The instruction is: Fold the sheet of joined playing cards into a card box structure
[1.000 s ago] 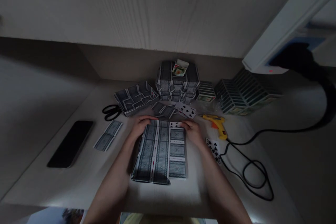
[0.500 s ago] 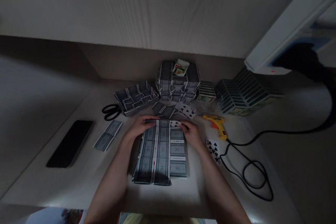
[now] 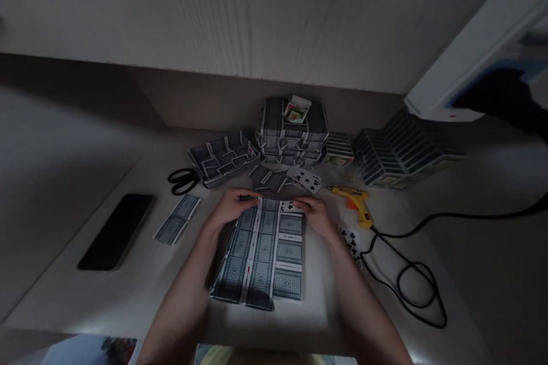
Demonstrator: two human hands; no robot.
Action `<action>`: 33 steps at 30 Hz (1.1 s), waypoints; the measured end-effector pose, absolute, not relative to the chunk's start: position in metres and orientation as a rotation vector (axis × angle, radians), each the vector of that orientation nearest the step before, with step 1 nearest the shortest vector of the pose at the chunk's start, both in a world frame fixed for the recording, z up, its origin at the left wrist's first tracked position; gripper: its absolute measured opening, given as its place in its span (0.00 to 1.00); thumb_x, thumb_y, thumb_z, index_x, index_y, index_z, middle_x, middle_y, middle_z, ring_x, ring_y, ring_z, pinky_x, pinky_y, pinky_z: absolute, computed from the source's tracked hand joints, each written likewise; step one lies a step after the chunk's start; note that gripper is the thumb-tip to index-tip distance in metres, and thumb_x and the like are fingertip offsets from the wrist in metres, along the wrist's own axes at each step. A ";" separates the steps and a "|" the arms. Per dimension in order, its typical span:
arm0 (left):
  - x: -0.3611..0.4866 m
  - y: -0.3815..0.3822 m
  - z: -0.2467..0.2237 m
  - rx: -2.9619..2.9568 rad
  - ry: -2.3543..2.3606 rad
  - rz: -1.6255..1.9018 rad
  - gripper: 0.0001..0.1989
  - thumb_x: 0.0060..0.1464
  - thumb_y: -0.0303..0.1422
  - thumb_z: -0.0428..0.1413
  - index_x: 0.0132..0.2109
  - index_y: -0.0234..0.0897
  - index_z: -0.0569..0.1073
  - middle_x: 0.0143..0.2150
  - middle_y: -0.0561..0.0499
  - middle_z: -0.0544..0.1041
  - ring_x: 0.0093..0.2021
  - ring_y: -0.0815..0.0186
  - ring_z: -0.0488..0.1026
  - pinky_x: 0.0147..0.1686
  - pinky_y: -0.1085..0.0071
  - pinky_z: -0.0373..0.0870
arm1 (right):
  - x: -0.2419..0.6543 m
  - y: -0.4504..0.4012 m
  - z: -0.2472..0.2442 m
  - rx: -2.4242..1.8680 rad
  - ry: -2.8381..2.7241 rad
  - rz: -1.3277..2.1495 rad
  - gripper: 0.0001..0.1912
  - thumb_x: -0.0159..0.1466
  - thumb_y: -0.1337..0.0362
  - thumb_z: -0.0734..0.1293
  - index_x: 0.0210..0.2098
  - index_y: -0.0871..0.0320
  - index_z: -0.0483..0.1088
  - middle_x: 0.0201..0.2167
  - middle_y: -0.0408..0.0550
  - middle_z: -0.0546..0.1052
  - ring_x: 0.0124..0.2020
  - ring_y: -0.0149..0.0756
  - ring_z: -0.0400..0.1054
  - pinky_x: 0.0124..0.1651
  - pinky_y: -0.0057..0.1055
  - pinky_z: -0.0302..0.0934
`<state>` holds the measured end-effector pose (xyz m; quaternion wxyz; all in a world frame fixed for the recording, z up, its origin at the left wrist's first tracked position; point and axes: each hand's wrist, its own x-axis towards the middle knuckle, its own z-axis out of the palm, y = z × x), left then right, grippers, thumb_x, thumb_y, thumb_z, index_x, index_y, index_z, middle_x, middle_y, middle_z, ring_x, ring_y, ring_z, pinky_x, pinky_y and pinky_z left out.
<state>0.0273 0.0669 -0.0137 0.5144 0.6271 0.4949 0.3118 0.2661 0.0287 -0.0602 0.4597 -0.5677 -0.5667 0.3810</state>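
Observation:
A panel of joined playing cards [image 3: 262,245], mostly backs up in blue-grey, lies between my forearms, with folded edges on its left and near sides. My left hand [image 3: 233,205] pinches its far edge near the left corner. At the far right corner, my right hand [image 3: 314,212] grips the same edge beside a face-up club card [image 3: 289,206]. The fingertips of both hands are partly hidden behind the edge. Beyond the hands lie loose card strips [image 3: 269,177] and face-up club cards [image 3: 305,178].
Behind stand a card tray [image 3: 223,157], a stacked card box [image 3: 292,137] and rows of card packs [image 3: 381,159]. Scissors [image 3: 183,181], a phone [image 3: 115,232] and a card strip [image 3: 177,219] lie left. A yellow glue gun [image 3: 353,201] with a looping black cable [image 3: 422,265] lies right.
The card panel has turned slightly, its near edge shifting left and toward me. My left hand's fingers have shifted a little along the far edge. The whole view has moved slightly.

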 end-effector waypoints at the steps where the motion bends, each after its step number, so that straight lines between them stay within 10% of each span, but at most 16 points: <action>1: 0.028 0.067 -0.014 1.504 1.189 0.752 0.14 0.40 0.37 0.59 0.35 0.33 0.77 0.35 0.49 0.79 0.35 0.65 0.73 0.38 0.72 0.68 | 0.265 0.029 -0.061 -1.400 -1.403 0.937 0.10 0.53 0.58 0.65 0.29 0.56 0.75 0.29 0.46 0.78 0.31 0.37 0.71 0.37 0.34 0.64; 33: 0.032 0.062 -0.012 1.679 1.203 0.661 0.11 0.42 0.37 0.57 0.33 0.37 0.77 0.33 0.52 0.79 0.34 0.65 0.73 0.37 0.74 0.67 | 0.245 0.017 -0.055 -1.480 -1.517 0.679 0.09 0.56 0.59 0.62 0.30 0.57 0.70 0.27 0.45 0.75 0.29 0.34 0.68 0.32 0.28 0.60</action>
